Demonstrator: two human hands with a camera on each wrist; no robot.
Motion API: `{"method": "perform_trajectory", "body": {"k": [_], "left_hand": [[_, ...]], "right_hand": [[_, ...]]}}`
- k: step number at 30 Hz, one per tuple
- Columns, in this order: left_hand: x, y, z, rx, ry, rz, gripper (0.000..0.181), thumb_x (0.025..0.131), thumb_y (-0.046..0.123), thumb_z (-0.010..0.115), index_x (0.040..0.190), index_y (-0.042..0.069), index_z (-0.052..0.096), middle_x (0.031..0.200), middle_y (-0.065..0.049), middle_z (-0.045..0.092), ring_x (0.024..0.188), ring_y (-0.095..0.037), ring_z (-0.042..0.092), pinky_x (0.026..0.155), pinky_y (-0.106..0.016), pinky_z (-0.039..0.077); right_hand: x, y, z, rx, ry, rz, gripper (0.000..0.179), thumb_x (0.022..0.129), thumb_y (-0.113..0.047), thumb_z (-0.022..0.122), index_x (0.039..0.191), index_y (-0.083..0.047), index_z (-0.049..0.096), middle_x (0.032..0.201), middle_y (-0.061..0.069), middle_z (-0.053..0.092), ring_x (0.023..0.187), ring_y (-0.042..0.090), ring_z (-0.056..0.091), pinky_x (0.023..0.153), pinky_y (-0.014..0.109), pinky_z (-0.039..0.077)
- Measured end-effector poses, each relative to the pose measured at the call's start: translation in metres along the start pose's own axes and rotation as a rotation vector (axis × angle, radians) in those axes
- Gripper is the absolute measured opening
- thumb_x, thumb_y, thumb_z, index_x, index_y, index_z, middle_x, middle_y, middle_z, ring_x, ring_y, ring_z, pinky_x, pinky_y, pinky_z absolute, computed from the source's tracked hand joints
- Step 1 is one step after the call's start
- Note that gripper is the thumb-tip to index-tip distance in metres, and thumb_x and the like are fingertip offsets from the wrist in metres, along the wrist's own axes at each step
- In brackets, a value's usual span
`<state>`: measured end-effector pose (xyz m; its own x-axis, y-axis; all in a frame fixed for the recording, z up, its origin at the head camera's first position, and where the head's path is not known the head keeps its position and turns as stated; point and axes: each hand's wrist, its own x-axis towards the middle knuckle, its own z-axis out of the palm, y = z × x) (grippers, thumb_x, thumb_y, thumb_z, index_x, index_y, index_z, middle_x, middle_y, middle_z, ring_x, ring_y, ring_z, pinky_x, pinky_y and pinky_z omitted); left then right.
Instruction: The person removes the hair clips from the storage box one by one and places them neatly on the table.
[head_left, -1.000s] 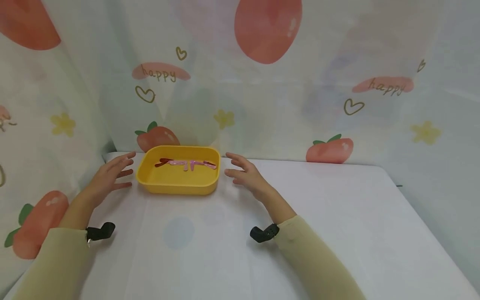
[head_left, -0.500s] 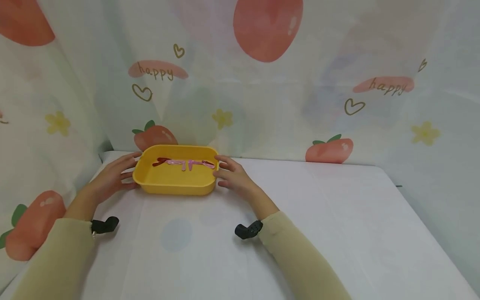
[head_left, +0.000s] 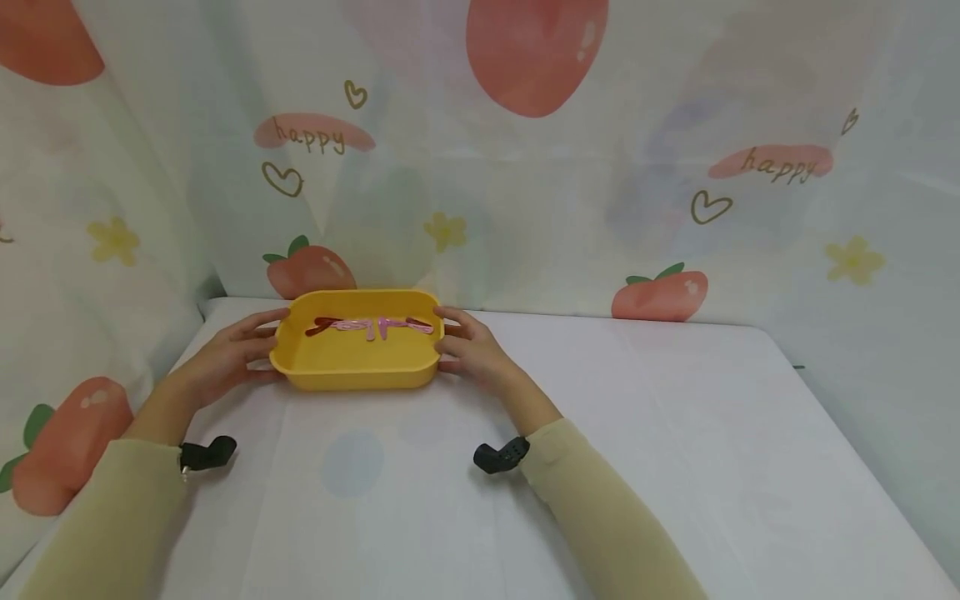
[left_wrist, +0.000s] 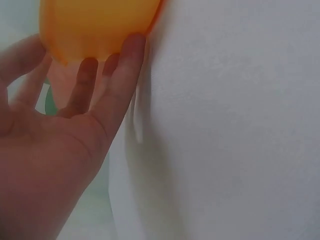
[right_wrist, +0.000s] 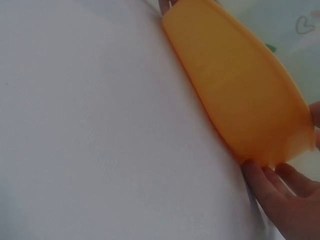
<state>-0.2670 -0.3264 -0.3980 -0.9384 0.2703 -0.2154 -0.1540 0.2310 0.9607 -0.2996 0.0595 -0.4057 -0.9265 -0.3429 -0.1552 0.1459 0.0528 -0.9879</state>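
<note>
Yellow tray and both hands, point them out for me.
Yellow tray (head_left: pixel 360 380): head view, on its front wall.
Left hand (head_left: pixel 222 360): head view, back of hand.
Right hand (head_left: pixel 482 355): head view, back of hand.

Head view: you're looking forward and down from well behind left fingers (head_left: pixel 262 318) and right fingers (head_left: pixel 459 347). Wrist views: you're facing each set close up, both sharing yellow tray (head_left: pixel 356 381) at their tips.

one yellow tray (head_left: pixel 360 380). one left hand (head_left: pixel 228 358), one right hand (head_left: pixel 477 352). two sleeves (head_left: pixel 112 521). two black wrist devices (head_left: pixel 208 453). one white table (head_left: pixel 637 450). in tray, several small pink and dark-red pieces (head_left: pixel 352 325), too small to count. on backdrop (head_left: pixel 570 225) in head view: two "happy" words (head_left: pixel 313 133), four whole heart outlines (head_left: pixel 710 193), three yellow flowers (head_left: pixel 446 232), three leafy red fruits (head_left: pixel 311 272), two larger red shapes (head_left: pixel 536 54).
</note>
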Motion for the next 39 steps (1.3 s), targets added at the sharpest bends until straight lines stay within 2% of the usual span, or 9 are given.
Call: {"method": "perform_trajectory", "body": {"k": [8, 14, 18, 25, 33, 39], "left_hand": [[-0.002, -0.002, 0.009, -0.056, -0.062, 0.013, 0.063, 0.105, 0.024, 0.05, 0.16, 0.018, 0.019, 0.164, -0.019, 0.01, 0.113, -0.01, 0.059, 0.1, -0.045, 0.052], [-0.003, 0.0, 0.023, -0.037, -0.074, 0.014, 0.063, 0.104, 0.024, 0.052, 0.159, 0.018, 0.022, 0.165, -0.018, 0.011, 0.116, -0.013, 0.057, 0.098, -0.043, 0.054], [-0.001, -0.001, 0.033, -0.022, -0.083, 0.027, 0.06, 0.104, 0.024, 0.052, 0.158, 0.018, 0.025, 0.165, -0.019, 0.012, 0.122, -0.02, 0.054, 0.097, -0.043, 0.055], [0.0, 0.003, 0.049, 0.0, -0.095, 0.042, 0.061, 0.103, 0.025, 0.055, 0.157, 0.017, 0.026, 0.164, -0.02, 0.013, 0.136, -0.041, 0.042, 0.098, -0.05, 0.052], [0.001, 0.005, 0.068, -0.024, -0.12, 0.042, 0.06, 0.103, 0.023, 0.055, 0.156, 0.017, 0.028, 0.164, -0.019, 0.014, 0.136, -0.043, 0.041, 0.097, -0.05, 0.053], [0.003, 0.006, 0.082, -0.049, -0.15, 0.032, 0.06, 0.103, 0.022, 0.056, 0.155, 0.017, 0.028, 0.165, -0.018, 0.011, 0.14, -0.047, 0.034, 0.098, -0.052, 0.052]], "right_hand": [[-0.007, 0.001, -0.009, -0.001, 0.021, 0.008, 0.057, 0.091, 0.0, 0.058, 0.143, -0.021, 0.051, 0.147, 0.013, 0.047, 0.122, 0.034, 0.059, 0.091, 0.047, 0.057], [-0.017, 0.003, -0.02, -0.027, 0.037, 0.025, 0.057, 0.092, -0.001, 0.059, 0.144, -0.023, 0.051, 0.149, 0.012, 0.046, 0.125, 0.034, 0.058, 0.09, 0.046, 0.058], [-0.024, 0.006, -0.029, -0.042, 0.05, 0.037, 0.057, 0.092, -0.003, 0.06, 0.143, -0.026, 0.051, 0.149, 0.01, 0.046, 0.125, 0.033, 0.057, 0.09, 0.045, 0.058], [-0.038, 0.008, -0.044, -0.057, 0.053, 0.043, 0.057, 0.093, -0.003, 0.059, 0.144, -0.026, 0.05, 0.15, 0.01, 0.046, 0.126, 0.033, 0.057, 0.089, 0.044, 0.058], [-0.056, 0.009, -0.06, -0.084, 0.051, 0.039, 0.058, 0.093, -0.005, 0.06, 0.146, -0.026, 0.047, 0.151, 0.009, 0.044, 0.128, 0.032, 0.056, 0.09, 0.043, 0.058], [-0.069, 0.011, -0.074, -0.075, 0.054, 0.052, 0.059, 0.092, -0.004, 0.059, 0.145, -0.027, 0.047, 0.151, 0.009, 0.044, 0.13, 0.032, 0.054, 0.091, 0.043, 0.058]]}}
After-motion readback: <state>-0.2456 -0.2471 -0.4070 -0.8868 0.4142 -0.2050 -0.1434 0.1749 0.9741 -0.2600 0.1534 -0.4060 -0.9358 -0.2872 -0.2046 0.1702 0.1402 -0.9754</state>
